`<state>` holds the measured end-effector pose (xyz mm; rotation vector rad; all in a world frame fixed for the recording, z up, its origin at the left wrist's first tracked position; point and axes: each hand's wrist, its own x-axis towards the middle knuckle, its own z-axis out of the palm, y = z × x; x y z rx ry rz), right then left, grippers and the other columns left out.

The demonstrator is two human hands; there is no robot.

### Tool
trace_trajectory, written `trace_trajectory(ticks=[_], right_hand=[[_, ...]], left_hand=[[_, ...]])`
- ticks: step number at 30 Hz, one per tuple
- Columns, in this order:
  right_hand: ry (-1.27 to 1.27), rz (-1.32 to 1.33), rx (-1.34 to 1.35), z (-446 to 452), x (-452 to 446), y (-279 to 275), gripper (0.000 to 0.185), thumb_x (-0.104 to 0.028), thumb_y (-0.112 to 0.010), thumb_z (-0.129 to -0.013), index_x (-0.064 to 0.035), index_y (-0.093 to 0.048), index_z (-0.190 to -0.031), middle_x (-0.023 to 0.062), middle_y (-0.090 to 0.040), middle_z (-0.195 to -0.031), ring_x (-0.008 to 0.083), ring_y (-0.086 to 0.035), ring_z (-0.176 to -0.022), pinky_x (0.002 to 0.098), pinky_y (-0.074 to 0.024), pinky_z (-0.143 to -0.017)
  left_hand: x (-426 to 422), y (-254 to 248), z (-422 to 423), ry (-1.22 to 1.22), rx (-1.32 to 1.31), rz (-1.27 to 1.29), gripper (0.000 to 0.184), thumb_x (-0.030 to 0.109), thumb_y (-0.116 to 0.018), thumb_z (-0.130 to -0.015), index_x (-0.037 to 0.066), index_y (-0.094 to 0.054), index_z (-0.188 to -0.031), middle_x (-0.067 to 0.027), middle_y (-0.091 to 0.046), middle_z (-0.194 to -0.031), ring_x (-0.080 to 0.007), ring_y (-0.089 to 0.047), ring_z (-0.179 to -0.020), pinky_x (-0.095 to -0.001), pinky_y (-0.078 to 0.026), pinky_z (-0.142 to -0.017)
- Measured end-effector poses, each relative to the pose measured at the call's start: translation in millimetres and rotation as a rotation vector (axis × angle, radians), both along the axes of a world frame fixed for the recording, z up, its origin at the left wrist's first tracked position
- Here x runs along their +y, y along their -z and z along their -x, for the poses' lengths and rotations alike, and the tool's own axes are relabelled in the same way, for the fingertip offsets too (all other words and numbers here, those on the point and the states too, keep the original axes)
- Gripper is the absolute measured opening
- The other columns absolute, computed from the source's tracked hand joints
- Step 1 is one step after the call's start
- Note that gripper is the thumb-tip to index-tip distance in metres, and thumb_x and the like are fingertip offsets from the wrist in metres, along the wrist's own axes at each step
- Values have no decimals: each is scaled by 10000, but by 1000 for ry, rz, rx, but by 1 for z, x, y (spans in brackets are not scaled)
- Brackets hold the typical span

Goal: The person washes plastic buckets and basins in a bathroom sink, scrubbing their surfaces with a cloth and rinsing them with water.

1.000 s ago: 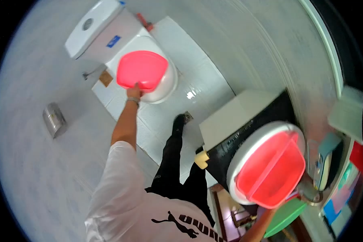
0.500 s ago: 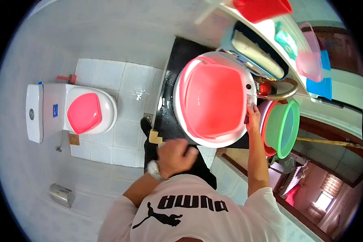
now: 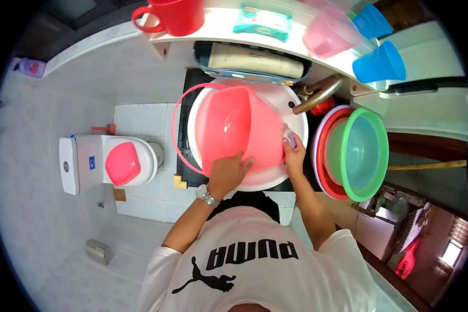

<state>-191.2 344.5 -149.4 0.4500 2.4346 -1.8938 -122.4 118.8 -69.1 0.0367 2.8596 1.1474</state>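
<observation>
A pink bucket (image 3: 229,122) lies tilted in the white sink basin (image 3: 265,184), its opening turned left and its side wall facing right. Its thin handle loops out over the left edge of the basin. My left hand (image 3: 226,174), with a watch on the wrist, is closed on the bucket's near rim. Pinched in my right hand (image 3: 295,155) is a small pale purple cloth-like item (image 3: 291,139), against the bucket's outer side wall. A pink lid (image 3: 122,164) rests on the toilet seat.
A metal faucet (image 3: 320,98) reaches over the basin from the back right. Stacked basins (image 3: 366,151) stand right of the sink. Above it is a shelf (image 3: 218,31) with a red mug (image 3: 179,15) and cups. The toilet (image 3: 69,165) is at the left.
My left hand has gone from the lid at the toilet to the bucket's rim. The bucket has been tipped from facing up to facing left. My right hand has moved slightly left with it.
</observation>
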Motion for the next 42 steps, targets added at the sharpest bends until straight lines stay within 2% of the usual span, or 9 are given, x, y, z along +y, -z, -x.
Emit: trace_trajectory(ticks=[3,7,11,16,19,22,33,36,42], right_hand=[[-239,-392,356,-23,1,-17,392,-51,-681,-819,-17,-619,-1205,163,-617,-1173,303,-567,-1108,376,-459,-958],[-392,-333,468,-20,-35,-79,411,-44,-686,-771,-59,-642,-1179,193,-584,-1207,375,-522,-1149,419,-431,-992],[-397,-361,539,47,-33,-29,357,-162,-679,-839,-24,-642,-1166,215,-603,-1175,364,-547,-1092,421,-437,-956],[-340,-103,-135,93,-19,-10,304,-151,-655,-891,34,-642,-1132,172,-613,-1207,282,-596,-1068,327,-453,-922],[-378,-193,298,60,-20,-22,329,-169,-665,-890,54,-633,-1130,157,-605,-1188,259,-592,-1047,322,-451,-921],[-321,-197,358,30,-26,-58,400,-223,-673,-866,16,-629,-1184,190,-595,-1227,340,-538,-1158,380,-433,-969],[-278,-389,59,40,-26,-85,583,-311,-750,-739,72,-619,-1159,240,-610,-1202,367,-594,-1092,409,-456,-968],[-217,-267,19,44,-5,-66,533,-267,-727,-756,77,-625,-1150,214,-631,-1146,314,-622,-1024,365,-468,-928],[-272,26,-117,56,18,-59,493,-210,-703,-775,71,-625,-1172,165,-643,-1097,225,-609,-977,324,-457,-892]], left_hand=[[2,-9,11,11,-39,51,427,389,-565,-956,-3,-591,-785,-187,-576,-574,-370,-604,-550,-478,-461,-520],[10,-17,28,59,-34,57,435,363,-542,-976,-11,-593,-760,-207,-553,-554,-392,-586,-542,-486,-453,-525],[16,-22,49,79,-23,-1,472,357,-529,-982,-36,-586,-726,-248,-548,-586,-430,-572,-584,-502,-441,-558],[36,-27,66,25,-23,5,500,363,-519,-986,-56,-575,-719,-275,-545,-619,-450,-562,-614,-513,-427,-580],[38,-29,67,11,-40,1,505,386,-530,-974,-42,-604,-717,-251,-586,-616,-416,-601,-587,-490,-466,-553],[41,-27,60,43,-24,94,481,387,-549,-962,-34,-611,-736,-240,-588,-601,-401,-613,-583,-472,-482,-540],[50,-46,39,235,-63,192,407,366,-744,-801,-1,-616,-918,-168,-612,-644,-323,-632,-578,-426,-495,-531],[24,-77,23,74,311,109,377,367,-747,-797,30,-604,-887,-132,-607,-657,-304,-616,-543,-409,-487,-508],[-40,-39,18,-60,134,326,357,374,-740,-803,49,-620,-888,-102,-572,-651,-275,-597,-536,-376,-468,-484]])
